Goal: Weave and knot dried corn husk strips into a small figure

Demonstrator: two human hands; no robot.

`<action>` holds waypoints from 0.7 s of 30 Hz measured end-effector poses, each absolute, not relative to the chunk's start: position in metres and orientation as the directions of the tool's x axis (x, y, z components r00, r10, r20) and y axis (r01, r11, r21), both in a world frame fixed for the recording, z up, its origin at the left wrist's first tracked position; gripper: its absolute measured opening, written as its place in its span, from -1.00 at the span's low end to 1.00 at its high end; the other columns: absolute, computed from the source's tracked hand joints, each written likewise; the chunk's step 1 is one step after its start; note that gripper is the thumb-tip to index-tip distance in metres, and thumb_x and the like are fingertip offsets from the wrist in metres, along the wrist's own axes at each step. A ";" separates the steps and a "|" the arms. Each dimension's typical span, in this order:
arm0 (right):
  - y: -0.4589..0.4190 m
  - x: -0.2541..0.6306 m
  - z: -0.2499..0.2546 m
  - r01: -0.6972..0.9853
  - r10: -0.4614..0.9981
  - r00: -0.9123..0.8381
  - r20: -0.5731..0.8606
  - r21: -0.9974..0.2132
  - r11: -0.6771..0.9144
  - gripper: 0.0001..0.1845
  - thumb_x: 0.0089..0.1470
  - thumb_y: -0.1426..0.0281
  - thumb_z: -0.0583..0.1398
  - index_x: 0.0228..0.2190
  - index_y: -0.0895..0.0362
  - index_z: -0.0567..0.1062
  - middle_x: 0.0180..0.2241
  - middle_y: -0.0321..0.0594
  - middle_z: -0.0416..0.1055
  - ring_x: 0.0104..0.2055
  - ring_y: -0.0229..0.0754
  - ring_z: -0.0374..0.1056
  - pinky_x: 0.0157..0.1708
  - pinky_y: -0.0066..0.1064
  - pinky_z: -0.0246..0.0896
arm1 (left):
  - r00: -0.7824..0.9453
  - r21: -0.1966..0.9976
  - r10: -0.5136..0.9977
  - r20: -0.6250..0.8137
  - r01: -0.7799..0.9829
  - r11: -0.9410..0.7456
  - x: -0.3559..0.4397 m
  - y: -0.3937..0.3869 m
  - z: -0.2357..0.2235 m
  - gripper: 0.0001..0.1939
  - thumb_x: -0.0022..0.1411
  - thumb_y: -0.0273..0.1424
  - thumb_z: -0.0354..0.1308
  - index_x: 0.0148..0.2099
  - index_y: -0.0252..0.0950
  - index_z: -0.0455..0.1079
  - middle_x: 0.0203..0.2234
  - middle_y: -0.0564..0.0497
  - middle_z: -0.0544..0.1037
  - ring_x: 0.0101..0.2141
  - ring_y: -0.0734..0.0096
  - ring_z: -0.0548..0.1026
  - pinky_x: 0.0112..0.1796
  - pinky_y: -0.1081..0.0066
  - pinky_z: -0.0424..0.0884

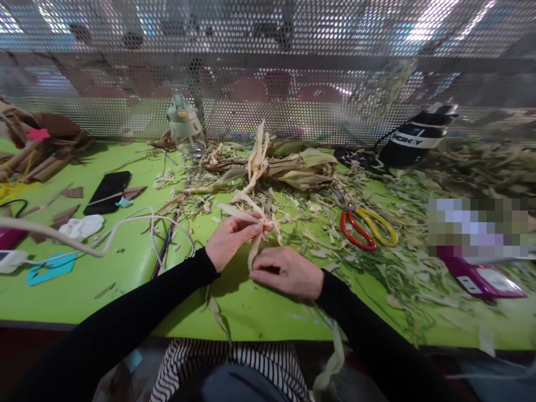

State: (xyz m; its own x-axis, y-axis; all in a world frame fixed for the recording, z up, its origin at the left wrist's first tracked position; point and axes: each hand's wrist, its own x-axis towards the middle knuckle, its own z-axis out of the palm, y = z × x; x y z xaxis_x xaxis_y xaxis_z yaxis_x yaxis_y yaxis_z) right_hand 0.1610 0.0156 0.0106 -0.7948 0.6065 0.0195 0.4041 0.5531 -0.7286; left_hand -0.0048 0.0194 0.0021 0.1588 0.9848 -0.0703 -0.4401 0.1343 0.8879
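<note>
My left hand (230,237) pinches a pale dried corn husk strip (263,226) just above the green table (125,279). My right hand (288,272) is closed around the lower end of the same strip, its knuckles resting on the table. Both arms wear black sleeves. More husk strips trail off the table's front edge near my lap.
A pile of dried corn husks (288,167) lies behind my hands. Red and yellow scissors (366,228) sit to the right amid scraps. A black phone (108,191), a white cable (104,240) and a bottle (187,128) are to the left. A perforated metal screen (268,72) closes the back.
</note>
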 end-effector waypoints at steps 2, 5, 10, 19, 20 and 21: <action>0.020 0.165 0.011 0.475 0.722 -0.691 -0.001 -0.754 0.453 -0.66 0.13 0.19 0.12 -0.49 0.18 0.49 -0.52 -0.26 0.40 -0.54 -0.34 0.25 -0.54 -0.49 0.13 | 0.183 0.893 0.981 -0.069 -0.426 0.142 -0.006 0.019 0.002 -0.71 -0.10 -0.34 0.36 -0.32 -0.34 0.41 -0.24 0.00 0.53 -0.28 0.44 0.52 -0.17 0.38 0.40; 0.026 0.171 0.012 0.495 0.903 -0.430 0.006 -0.835 0.242 -0.54 0.17 0.07 0.01 -0.48 0.17 0.42 -0.58 -0.31 0.31 -0.63 -0.38 0.13 -0.66 -0.53 0.02 | 0.254 0.891 0.962 -0.102 -0.407 0.202 -0.005 0.018 0.001 -0.69 -0.08 -0.34 0.35 -0.26 -0.35 0.42 -0.38 0.02 0.54 -0.37 0.49 0.50 -0.25 0.42 0.41; 0.026 0.169 0.013 0.278 0.973 -0.224 0.059 -0.953 0.122 -0.58 0.08 0.05 0.12 -0.40 0.18 0.46 -0.57 -0.32 0.27 -0.65 -0.40 0.07 -0.74 -0.55 -0.07 | 0.345 0.881 0.932 -0.113 -0.399 0.255 -0.002 0.016 0.000 -0.66 -0.04 -0.35 0.32 -0.19 -0.37 0.39 -0.48 0.06 0.50 -0.46 0.55 0.45 -0.37 0.46 0.39; 0.022 0.164 0.007 0.080 0.956 -0.293 -0.008 -0.997 0.016 -0.71 -0.03 0.18 0.26 -0.34 0.14 0.51 -0.51 -0.32 0.38 -0.67 -0.44 -0.01 -0.73 -0.53 -0.17 | 0.437 0.959 0.893 -0.107 -0.192 0.209 -0.003 0.013 0.002 -0.73 -0.03 -0.36 0.30 -0.31 -0.40 0.35 -0.57 0.12 0.41 -0.63 0.67 0.33 -0.56 0.54 0.30; 0.022 0.164 0.006 0.065 0.963 -0.269 -0.003 -0.998 0.015 -0.71 -0.03 0.17 0.26 -0.35 0.14 0.50 -0.48 -0.30 0.40 -0.66 -0.44 0.00 -0.73 -0.53 -0.16 | 0.432 0.958 0.895 -0.109 -0.195 0.210 -0.003 0.013 0.002 -0.72 -0.04 -0.35 0.31 -0.31 -0.40 0.35 -0.55 0.12 0.42 -0.63 0.67 0.33 -0.56 0.54 0.30; 0.022 0.163 0.006 0.049 0.971 -0.240 0.001 -0.999 0.013 -0.71 -0.03 0.17 0.26 -0.37 0.14 0.49 -0.46 -0.30 0.41 -0.66 -0.43 0.01 -0.73 -0.53 -0.15 | 0.432 0.957 0.894 -0.114 -0.195 0.216 -0.003 0.013 0.002 -0.70 -0.05 -0.33 0.32 -0.31 -0.39 0.34 -0.55 0.11 0.42 -0.63 0.68 0.33 -0.56 0.54 0.31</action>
